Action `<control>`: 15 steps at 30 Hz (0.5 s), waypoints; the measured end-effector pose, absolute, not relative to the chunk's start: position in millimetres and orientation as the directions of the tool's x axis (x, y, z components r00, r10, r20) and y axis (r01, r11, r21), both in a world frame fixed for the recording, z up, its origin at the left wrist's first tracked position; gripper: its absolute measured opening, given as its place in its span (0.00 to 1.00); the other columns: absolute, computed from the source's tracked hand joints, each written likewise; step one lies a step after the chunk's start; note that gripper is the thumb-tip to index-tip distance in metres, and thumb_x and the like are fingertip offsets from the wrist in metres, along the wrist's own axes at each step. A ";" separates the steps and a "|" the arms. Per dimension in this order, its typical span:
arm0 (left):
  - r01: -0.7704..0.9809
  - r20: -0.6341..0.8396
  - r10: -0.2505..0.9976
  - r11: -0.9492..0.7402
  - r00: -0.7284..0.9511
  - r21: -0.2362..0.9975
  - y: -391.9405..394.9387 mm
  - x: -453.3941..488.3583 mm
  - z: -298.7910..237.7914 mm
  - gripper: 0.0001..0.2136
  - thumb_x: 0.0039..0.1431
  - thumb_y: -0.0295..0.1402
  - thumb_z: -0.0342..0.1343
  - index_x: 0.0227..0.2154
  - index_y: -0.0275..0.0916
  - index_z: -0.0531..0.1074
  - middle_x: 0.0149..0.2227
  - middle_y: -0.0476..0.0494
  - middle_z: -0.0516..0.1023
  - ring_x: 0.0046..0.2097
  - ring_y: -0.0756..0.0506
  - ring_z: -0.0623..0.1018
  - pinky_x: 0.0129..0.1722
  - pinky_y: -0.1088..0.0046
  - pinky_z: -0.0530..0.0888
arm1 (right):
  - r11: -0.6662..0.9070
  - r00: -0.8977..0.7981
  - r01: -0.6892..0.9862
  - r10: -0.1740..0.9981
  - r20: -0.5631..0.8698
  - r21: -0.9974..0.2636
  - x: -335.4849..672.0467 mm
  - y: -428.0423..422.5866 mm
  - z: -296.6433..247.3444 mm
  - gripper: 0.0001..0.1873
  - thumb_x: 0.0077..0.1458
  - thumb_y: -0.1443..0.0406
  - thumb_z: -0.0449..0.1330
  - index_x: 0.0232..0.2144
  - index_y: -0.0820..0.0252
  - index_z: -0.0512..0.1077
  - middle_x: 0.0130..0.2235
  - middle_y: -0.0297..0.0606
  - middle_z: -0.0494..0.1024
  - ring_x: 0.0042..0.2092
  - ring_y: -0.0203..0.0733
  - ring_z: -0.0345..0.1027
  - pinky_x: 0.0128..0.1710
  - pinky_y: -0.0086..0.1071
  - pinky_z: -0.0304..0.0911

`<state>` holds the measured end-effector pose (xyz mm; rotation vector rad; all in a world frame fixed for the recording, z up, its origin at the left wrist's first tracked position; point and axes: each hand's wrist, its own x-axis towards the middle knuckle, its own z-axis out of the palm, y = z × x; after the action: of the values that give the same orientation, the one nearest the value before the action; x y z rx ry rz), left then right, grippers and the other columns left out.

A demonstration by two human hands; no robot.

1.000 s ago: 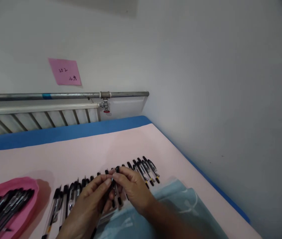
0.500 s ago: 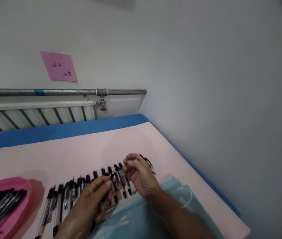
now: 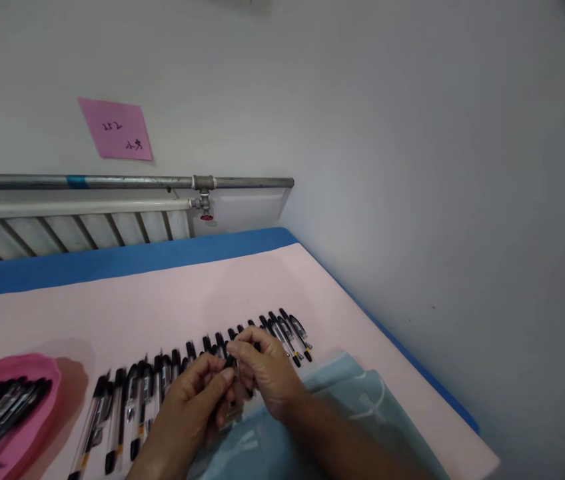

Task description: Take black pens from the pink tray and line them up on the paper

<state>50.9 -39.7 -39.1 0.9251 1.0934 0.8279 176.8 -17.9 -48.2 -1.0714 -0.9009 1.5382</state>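
My left hand (image 3: pixel 190 403) is closed around a slim black pen (image 3: pixel 229 363), its end pointing up and right. Thumb and fingers of my right hand (image 3: pixel 268 375) pinch together at that upper end and hide the pen's tip. Whether a small part sits between the right fingertips cannot be made out. Behind and beneath both hands runs a long row of clear-barrelled pens with black caps (image 3: pixel 116 417), laid side by side. Small loose pen parts lie among them, too small to tell apart.
A pink bowl (image 3: pixel 53 371) holding several black pens (image 3: pixel 0 420) stands at the lower left. Light blue cloth (image 3: pixel 335 400) covers the table's near edge under my right forearm. The pink tabletop (image 3: pixel 172 300) has a blue border (image 3: pixel 112 259) against the wall and radiator (image 3: pixel 62 233).
My right hand has moved left and down, its fingers closing at the pen's upper end. That uncovers the pens at the row's right end. My left hand has shifted slightly right.
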 end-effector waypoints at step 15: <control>-0.167 -0.360 0.889 0.415 0.282 0.894 -42.6 53.5 -37.3 0.15 0.54 0.43 0.51 0.20 0.37 0.67 0.14 0.54 0.65 0.12 0.58 0.55 0.10 0.83 0.51 | -0.289 -0.129 -0.415 0.957 -0.259 -0.862 177.1 -16.5 -43.9 0.11 0.40 0.62 0.64 0.23 0.61 0.65 0.12 0.23 0.58 0.15 0.26 0.49 0.12 0.21 0.42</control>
<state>53.5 -42.6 -37.3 0.8630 1.0367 0.8394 177.1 -16.5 -43.9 -1.0283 -0.7680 1.6432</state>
